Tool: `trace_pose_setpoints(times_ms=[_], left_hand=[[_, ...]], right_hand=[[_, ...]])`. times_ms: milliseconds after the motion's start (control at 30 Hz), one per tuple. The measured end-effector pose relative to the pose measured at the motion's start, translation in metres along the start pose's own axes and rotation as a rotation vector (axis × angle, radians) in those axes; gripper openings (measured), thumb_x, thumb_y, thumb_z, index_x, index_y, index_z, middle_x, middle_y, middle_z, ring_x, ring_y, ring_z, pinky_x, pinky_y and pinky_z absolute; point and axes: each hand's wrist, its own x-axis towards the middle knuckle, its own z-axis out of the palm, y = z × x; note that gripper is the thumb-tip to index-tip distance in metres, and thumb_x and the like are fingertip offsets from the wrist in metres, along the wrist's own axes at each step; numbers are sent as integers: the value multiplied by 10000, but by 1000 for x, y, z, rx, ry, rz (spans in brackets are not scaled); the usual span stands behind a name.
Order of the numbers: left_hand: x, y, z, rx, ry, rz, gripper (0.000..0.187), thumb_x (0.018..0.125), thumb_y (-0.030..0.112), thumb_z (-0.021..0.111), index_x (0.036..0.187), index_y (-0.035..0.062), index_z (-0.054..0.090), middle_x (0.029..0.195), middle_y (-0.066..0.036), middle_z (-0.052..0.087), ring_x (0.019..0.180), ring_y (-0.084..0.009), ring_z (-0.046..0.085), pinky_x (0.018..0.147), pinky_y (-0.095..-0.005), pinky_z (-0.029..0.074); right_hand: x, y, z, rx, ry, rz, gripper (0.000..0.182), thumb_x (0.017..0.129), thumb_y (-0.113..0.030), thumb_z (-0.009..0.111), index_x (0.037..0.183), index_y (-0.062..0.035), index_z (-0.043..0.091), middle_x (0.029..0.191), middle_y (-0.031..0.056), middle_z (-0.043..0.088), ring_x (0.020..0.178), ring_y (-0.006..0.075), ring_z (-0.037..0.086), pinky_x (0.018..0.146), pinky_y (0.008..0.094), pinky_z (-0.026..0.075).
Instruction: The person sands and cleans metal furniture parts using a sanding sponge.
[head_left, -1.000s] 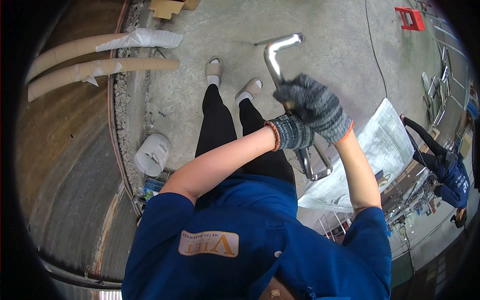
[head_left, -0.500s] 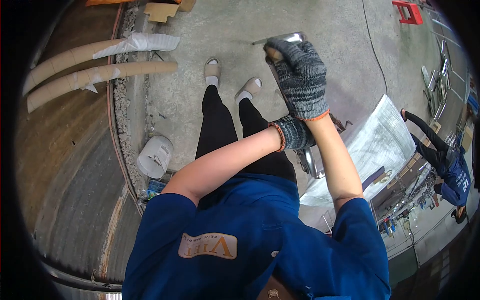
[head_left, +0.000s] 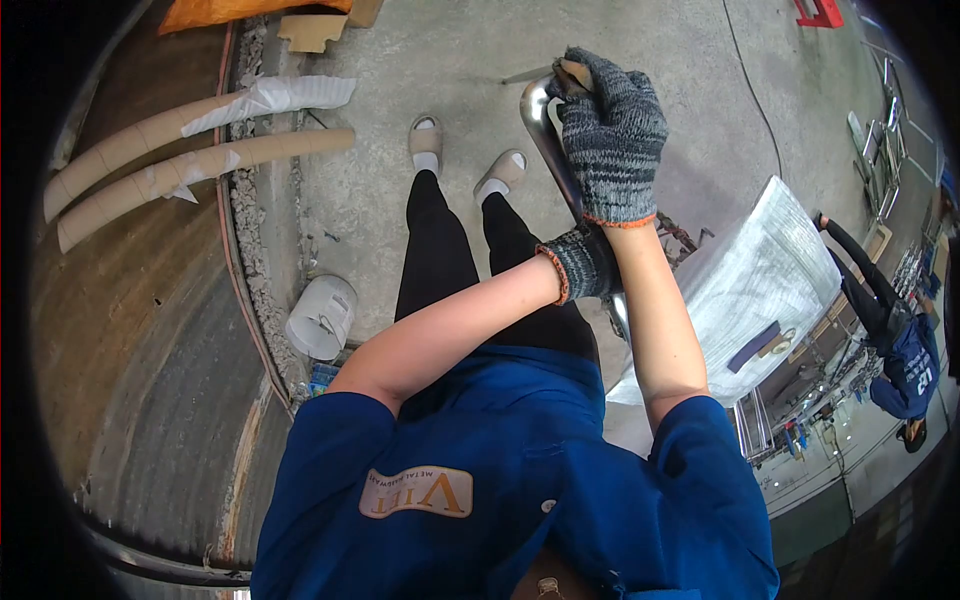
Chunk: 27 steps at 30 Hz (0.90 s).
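Observation:
A shiny bent metal tube (head_left: pixel 549 143) slants across in front of my body, its curved end toward the top and its lower part behind my right forearm. My left hand (head_left: pixel 586 263), in a grey knit glove, is closed around the tube's middle; its fingers are mostly hidden by my right wrist. My gloved right hand (head_left: pixel 612 135) lies beside the tube's upper part, fingers curled around a small tan-brown piece (head_left: pixel 575 76) near the bend. Whether that piece touches the tube cannot be made out.
Two cardboard tubes (head_left: pixel 255 150) and a white bucket (head_left: pixel 322 316) lie at the left. A wrapped silvery panel (head_left: pixel 745 285) stands at the right, with a co-worker (head_left: pixel 905 360) beyond it. Metal frames (head_left: pixel 882 150), a red stool (head_left: pixel 820 13) and a floor cable (head_left: pixel 752 110) are farther off.
My right hand has shifted slightly up and right with the tan-brown piece. The tube's curved end has turned and shows more of its bend. The view has shifted slightly.

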Motion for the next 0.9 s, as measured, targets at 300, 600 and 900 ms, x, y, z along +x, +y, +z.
trace_pose_setpoints(times_ms=[300, 600, 900], left_hand=[[-7, 0, -2, 395, 262, 189, 225, 871, 247, 547, 994, 140, 702, 1017, -120, 697, 972, -339, 652, 833, -513, 513], [-25, -9, 5, 446, 255, 315, 101, 711, 195, 613, 628, 162, 661, 591, -40, 617, 581, -231, 624, 593, -398, 466], [-16, -8, 2, 480, 209, 337, 117, 719, 214, 614, 649, 145, 678, 648, -41, 649, 628, -237, 649, 642, -389, 486]], right_hand=[[12, 25, 0, 201, -39, 151, 303, 877, 10, 590, 1161, -38, 684, 1019, 150, 711, 866, 217, 710, 772, 333, 622], [41, 51, -9, 883, -450, 853, 276, 905, -45, 655, 1170, 34, 652, 1003, 163, 706, 824, 231, 720, 731, 313, 647], [44, 51, -9, 888, -424, 869, 282, 906, -69, 664, 1172, 24, 654, 994, 149, 707, 837, 208, 713, 750, 296, 637]])
